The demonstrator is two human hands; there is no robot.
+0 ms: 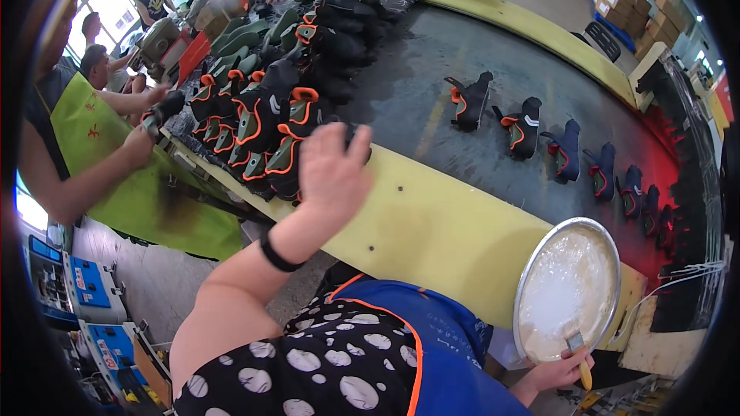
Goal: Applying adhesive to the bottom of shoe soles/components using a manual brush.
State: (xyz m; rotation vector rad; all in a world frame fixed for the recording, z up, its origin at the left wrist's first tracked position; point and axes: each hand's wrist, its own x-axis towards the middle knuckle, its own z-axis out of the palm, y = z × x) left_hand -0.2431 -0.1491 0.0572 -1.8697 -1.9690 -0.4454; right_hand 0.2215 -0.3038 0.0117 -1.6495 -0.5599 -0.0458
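Note:
My left hand, a black band on its wrist, reaches over the near edge of a crowded pile of black shoe uppers with orange trim. Its fingers are stretched and apart; the palm side is hidden, with a dark upper just under it. At the lower right, my right hand grips the yellow handle of a flat brush. The bristles rest at the lower rim of a round metal pan coated with a white, paste-like substance.
Several dark uppers stand in a row on the grey conveyor belt, leading toward a red-lit curtained opening. A yellow ledge borders the belt. At left, a co-worker in a lime apron handles a dark upper. Green shoe lasts lie behind.

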